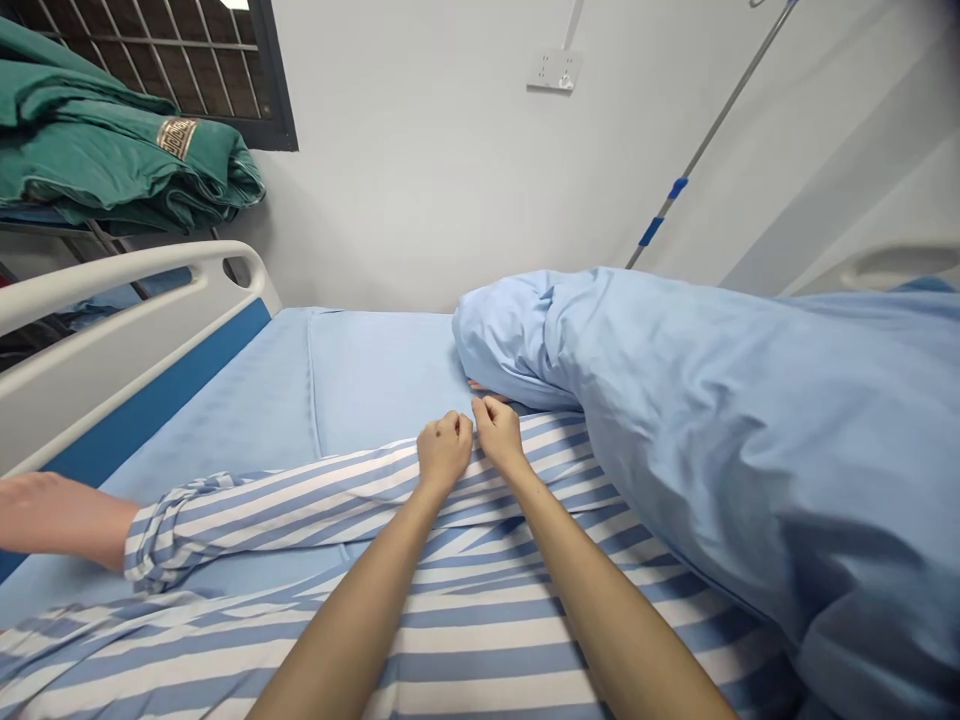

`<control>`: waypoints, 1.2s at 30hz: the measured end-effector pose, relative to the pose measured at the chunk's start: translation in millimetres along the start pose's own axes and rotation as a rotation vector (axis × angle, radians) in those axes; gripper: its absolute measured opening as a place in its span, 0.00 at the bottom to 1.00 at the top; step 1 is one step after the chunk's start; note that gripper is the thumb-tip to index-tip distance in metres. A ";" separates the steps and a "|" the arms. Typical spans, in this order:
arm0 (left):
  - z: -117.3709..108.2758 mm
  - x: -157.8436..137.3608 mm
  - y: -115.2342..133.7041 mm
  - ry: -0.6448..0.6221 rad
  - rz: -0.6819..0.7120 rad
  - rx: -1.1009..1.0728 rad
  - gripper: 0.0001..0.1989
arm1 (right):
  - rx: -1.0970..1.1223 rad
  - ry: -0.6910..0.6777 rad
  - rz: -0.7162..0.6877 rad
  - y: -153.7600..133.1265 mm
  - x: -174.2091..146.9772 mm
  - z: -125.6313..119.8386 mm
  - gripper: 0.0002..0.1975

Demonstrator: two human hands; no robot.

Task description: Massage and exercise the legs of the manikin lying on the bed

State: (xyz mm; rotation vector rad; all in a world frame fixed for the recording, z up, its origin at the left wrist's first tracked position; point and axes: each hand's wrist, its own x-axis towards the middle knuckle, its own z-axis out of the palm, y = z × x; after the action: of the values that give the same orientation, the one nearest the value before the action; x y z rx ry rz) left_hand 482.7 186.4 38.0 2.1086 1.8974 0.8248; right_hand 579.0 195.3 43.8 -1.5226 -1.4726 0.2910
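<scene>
My left hand (445, 447) is closed at the far side of a pair of blue-and-white striped trousers (300, 510), gripping the cloth around the thigh. Right beside it, my right hand (497, 432) is also closed on the trouser cloth, close to the quilt's edge. The trousers are on a figure lying along the bed; a bare foot (60, 515) sticks out of the far leg's bunched cuff. A light blue quilt (697, 400) covers the figure's upper part. Skin-coloured fingers (489, 391) show just under the quilt's edge. My fingertips are partly hidden.
The bed has a light blue sheet (375, 350) and a white-and-blue end board (150, 330) at the left. Folded green bedding (127, 150) sits beyond it, below a barred window (165, 50). A pole (712, 130) and a wall socket (555, 70) are behind.
</scene>
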 end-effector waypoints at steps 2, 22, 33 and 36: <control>-0.4 -1.9 -0.1 -0.015 0.010 -0.007 0.17 | 0.013 0.004 -0.001 0.0 1.1 -0.6 0.19; 12.2 8.2 30.5 0.015 -0.103 -0.430 0.17 | 0.286 0.068 0.120 4.4 8.4 -2.1 0.16; 4.7 3.7 35.8 -0.068 -0.108 -0.242 0.17 | -0.091 0.041 -0.054 -11.8 14.3 -26.0 0.18; 5.0 1.3 36.1 -0.074 -0.096 -0.221 0.17 | -0.279 0.161 -0.228 -30.1 12.5 -43.8 0.18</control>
State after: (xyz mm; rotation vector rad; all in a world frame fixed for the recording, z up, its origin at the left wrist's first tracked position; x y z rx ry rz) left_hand 516.3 182.9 51.9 1.8773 1.7656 0.8777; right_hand 594.7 180.4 93.9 -1.5353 -1.5865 -0.1760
